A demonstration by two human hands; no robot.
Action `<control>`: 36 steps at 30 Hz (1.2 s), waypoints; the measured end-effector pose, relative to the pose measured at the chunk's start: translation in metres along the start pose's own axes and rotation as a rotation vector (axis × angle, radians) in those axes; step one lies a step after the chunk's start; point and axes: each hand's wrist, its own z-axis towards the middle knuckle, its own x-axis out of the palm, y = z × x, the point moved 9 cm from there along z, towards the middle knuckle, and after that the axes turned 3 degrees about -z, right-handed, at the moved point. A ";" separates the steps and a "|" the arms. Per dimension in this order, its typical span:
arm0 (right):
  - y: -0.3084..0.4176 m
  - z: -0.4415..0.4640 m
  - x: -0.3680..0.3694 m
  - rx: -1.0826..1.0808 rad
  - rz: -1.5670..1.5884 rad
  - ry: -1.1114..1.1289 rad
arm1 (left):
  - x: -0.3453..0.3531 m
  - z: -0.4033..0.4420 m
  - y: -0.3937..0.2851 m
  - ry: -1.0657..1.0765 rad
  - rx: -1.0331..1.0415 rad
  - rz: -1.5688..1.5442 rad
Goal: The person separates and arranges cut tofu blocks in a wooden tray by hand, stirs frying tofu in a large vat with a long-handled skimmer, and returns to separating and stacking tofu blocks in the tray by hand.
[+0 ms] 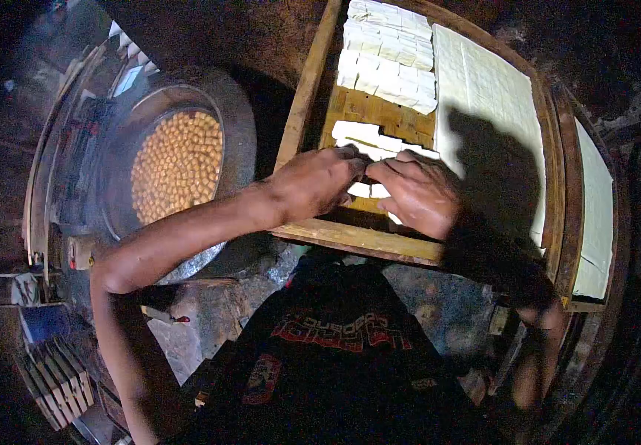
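Note:
My left hand (316, 182) and my right hand (420, 193) meet over the near part of a wooden tray (357, 236). Fingers of both hands are curled in and closed around white tofu pieces (368, 133), which lie in short rows beneath and just beyond them. My fingertips partly hide the pieces they grip. Farther back on the same tray stand rows of cut tofu (387, 67). To their right lies a wide uncut tofu slab (480, 81), partly covered by a dark shadow.
On the left, a large round pan (105, 204) holds many golden-brown fried pieces (176, 163) in liquid. Another tray with a white slab (593, 215) sits at the far right. Slatted wood (57, 382) stands at the lower left.

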 end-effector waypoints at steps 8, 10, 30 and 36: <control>-0.017 -0.009 0.017 0.152 0.095 0.115 | -0.003 -0.001 0.000 0.112 -0.124 0.055; -0.015 -0.011 0.016 0.141 0.150 0.028 | -0.004 0.000 -0.002 0.133 -0.138 0.045; -0.007 0.009 -0.013 0.045 0.247 -0.173 | -0.030 0.004 -0.003 -0.059 -0.056 -0.025; -0.067 0.070 -0.030 -0.029 0.063 -0.037 | -0.074 0.056 0.007 0.011 -0.030 0.265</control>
